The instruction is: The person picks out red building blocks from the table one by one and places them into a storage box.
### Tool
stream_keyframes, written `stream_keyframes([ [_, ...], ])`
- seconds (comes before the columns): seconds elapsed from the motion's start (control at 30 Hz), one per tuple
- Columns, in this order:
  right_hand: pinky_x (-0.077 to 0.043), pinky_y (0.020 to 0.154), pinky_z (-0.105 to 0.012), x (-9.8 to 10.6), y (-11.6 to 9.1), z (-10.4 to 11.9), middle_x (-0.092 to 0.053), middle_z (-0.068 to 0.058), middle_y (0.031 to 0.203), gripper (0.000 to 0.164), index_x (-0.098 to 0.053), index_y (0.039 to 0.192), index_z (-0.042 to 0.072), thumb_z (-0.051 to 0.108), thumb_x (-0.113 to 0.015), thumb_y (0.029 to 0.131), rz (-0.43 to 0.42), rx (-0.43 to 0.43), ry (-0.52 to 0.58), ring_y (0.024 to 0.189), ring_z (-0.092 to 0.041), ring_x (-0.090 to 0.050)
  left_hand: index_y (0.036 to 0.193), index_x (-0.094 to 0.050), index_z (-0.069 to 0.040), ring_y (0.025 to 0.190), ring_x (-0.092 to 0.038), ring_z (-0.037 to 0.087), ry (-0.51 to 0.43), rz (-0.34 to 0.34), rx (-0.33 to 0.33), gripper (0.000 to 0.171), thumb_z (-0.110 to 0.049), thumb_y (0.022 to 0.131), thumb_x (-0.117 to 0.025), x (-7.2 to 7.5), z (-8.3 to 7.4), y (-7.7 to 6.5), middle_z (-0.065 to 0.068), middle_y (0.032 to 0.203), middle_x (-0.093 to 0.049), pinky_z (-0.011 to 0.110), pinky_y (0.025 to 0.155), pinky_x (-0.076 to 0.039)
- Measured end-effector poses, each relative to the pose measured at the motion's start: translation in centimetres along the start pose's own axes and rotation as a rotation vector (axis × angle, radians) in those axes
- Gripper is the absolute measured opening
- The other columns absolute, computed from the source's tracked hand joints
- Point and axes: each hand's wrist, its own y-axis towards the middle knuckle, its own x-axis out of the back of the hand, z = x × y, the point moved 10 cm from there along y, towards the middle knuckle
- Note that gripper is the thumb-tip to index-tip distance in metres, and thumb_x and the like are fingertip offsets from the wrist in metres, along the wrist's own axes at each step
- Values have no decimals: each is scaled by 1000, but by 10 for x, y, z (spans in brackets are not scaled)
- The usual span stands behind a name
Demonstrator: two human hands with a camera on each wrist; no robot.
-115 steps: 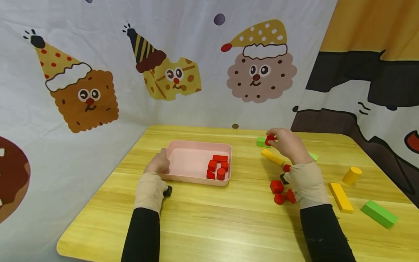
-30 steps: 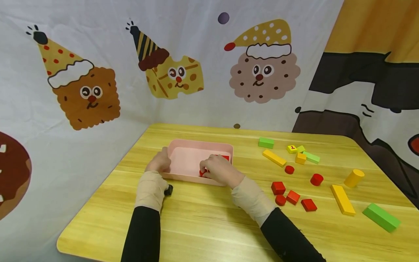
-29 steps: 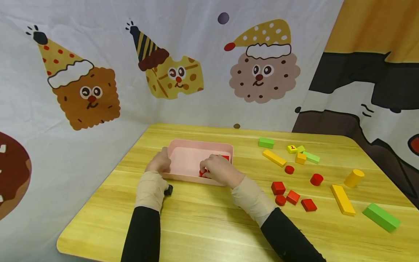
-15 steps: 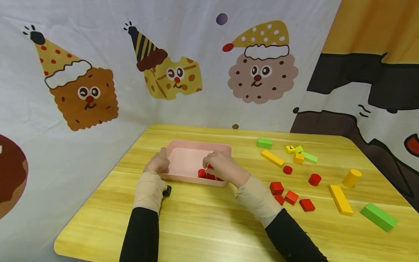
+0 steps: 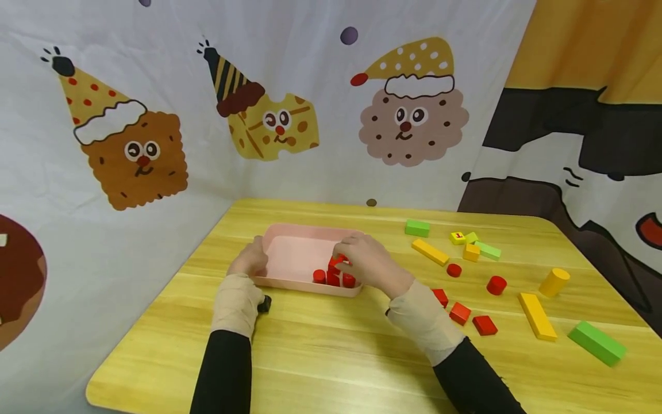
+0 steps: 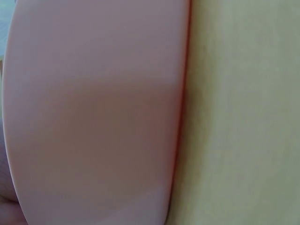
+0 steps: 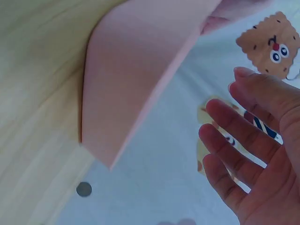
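A pink tray [image 5: 295, 231] stands on the table, several red blocks in its right part. Among them are a red cylinder [image 5: 319, 277] at the front and a red cube [image 5: 334, 264] near my fingertips. My left hand [image 5: 250, 257] grips the tray's left wall; the left wrist view shows mostly that wall. Over the tray's right side hovers my right hand [image 5: 369, 261], partly hiding the blocks. In the right wrist view its fingers [image 7: 234, 173] are spread and loosely bent, with nothing between them, above the tray rim.
Right of the tray lie a red disc [image 5: 454, 270], a red cylinder [image 5: 496, 285] and several more red blocks. Also there are a green block [image 5: 597, 343], yellow bars [image 5: 538, 316] and a yellow cylinder [image 5: 554, 282]. A cartoon-printed cloth [image 5: 331, 178] hangs behind the table.
My right hand carried a red cylinder from the table's back right into the tray and let it go at the front. It has since shifted right. My left hand stays put.
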Motion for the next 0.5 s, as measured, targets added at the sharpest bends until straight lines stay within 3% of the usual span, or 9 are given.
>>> stream_keyframes([
  [0.17, -55, 86, -43, 13, -13, -17, -75, -5, 107, 19, -75, 106, 9, 18, -83, 91, -21, -71, -43, 96, -28, -66, 149, -24, 12, 105, -57, 43, 9, -4, -6, 60, 10, 93, -43, -2, 0, 2, 36, 124, -54, 50, 97, -47],
  [0.5, -56, 82, -44, 31, -43, -73, -75, -10, 108, 21, -74, 109, 7, 18, -81, 93, -44, -201, -99, 94, -30, -66, 150, -23, 12, 100, -59, 41, 13, 8, 0, 57, 7, 95, -41, -3, 2, 5, 34, 118, -56, 49, 93, -48],
])
